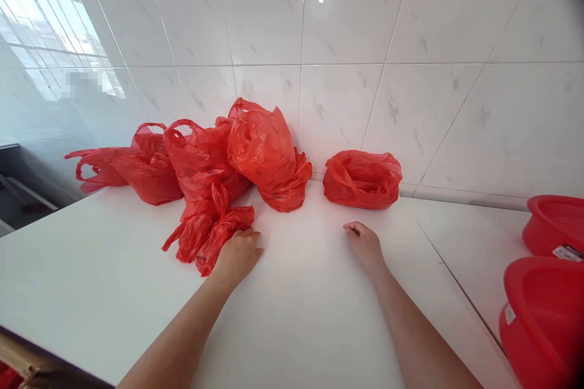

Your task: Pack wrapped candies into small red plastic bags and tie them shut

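Note:
My left hand (238, 255) lies over the right edge of a small knotted red plastic bag (213, 243), its fingers curled against the bag and their tips hidden. My right hand (364, 242) is closed just above the white table (301, 316), with nothing visible in it. Ahead of that hand sits a low red bag (362, 179) with an open, crumpled top. A large, full red bag (264, 149) leans by the wall beyond my left hand, beside another bulging red bag (201, 161).
More red bags (152, 170) stand at the back left along the tiled wall (342, 103). At the right edge are two red plastic basins, one farther back (538, 234) and one nearer (524, 328). A seam crosses the tabletop on the right.

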